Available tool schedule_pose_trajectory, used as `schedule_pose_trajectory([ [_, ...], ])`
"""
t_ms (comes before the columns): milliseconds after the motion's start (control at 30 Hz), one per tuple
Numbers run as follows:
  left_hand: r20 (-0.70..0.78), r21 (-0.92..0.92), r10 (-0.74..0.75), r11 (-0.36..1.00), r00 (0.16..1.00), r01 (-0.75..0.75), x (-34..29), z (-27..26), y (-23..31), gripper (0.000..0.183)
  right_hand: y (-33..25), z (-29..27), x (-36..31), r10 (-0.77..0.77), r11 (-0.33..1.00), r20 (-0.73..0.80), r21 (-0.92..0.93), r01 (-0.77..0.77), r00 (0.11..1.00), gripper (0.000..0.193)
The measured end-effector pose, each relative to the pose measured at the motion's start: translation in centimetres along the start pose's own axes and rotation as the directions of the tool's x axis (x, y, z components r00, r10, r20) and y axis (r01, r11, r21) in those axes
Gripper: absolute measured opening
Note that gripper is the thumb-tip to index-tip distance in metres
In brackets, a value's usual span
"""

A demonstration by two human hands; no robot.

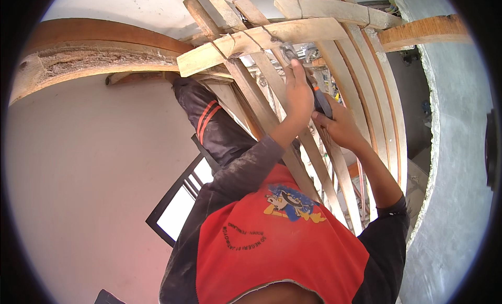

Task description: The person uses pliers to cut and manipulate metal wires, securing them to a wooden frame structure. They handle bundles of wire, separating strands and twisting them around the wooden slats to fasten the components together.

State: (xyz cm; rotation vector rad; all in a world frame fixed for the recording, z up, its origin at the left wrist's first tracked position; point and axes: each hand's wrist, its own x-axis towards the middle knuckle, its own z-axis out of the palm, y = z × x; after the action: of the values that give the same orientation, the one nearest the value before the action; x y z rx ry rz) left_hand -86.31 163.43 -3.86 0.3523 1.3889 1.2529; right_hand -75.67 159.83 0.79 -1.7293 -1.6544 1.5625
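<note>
In front of me, at the top centre, my right hand [340, 123] is closed round the dark grey handle of a hand tool [321, 101] with an orange mark, which looks like pliers. Close beside it, my left hand [300, 97] is raised with its fingers bent together at a crossing of wooden slats. What those fingers hold is hidden. Just beyond their tips, a greyish metal piece [288, 52] meets a pale wooden crosspiece [261, 40]. Dark wire ties [253, 40] bind this crosspiece to the long slats [256, 97] under it.
A thick wooden beam [104, 53] runs along the upper left, by my trouser leg [209, 118]. More slats [374, 94] with gaps between them lie to the right, beside a rough-edged grey wall [460, 147]. A dark-framed window [178, 207] is at the left.
</note>
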Motion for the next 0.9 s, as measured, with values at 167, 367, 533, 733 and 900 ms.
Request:
schedule_pose_trajectory([
  [167, 0.169, 0.092, 0.173, 0.977, 0.97, -0.191, -1.1, 0.7, -2.3, 0.036, 1.3, 0.1, -1.8, 0.144, 0.944, 0.076, 0.29, -0.16, 0.987, 0.041],
  [367, 0.24, 0.434, 0.31, 0.814, 0.92, -0.387, -1.2, 2.6, -2.5, 0.028, 3.1, 0.9, -2.8, 0.0, 0.941, -0.192, 0.333, 0.065, 0.981, 0.049],
  [533, 0.268, 0.609, 0.441, 0.612, 0.857, -0.505, -2.0, 4.2, -0.8, 0.023, 3.2, 1.0, -3.3, 0.033, 0.933, -0.295, 0.35, 0.076, 0.955, 0.069],
  [733, 0.356, 0.694, 0.385, 0.501, 0.852, -0.517, -0.9, 3.4, 0.2, 0.027, 3.0, -2.2, -4.3, 0.112, 0.927, -0.118, 0.369, -0.061, 0.987, 0.069],
  [900, 0.489, 0.448, 0.162, 0.797, 0.857, -0.406, -1.9, 3.1, 1.3, 0.027, 5.5, -6.5, -5.9, 0.045, 0.626, 0.143, 0.767, -0.14, 0.989, 0.064],
])
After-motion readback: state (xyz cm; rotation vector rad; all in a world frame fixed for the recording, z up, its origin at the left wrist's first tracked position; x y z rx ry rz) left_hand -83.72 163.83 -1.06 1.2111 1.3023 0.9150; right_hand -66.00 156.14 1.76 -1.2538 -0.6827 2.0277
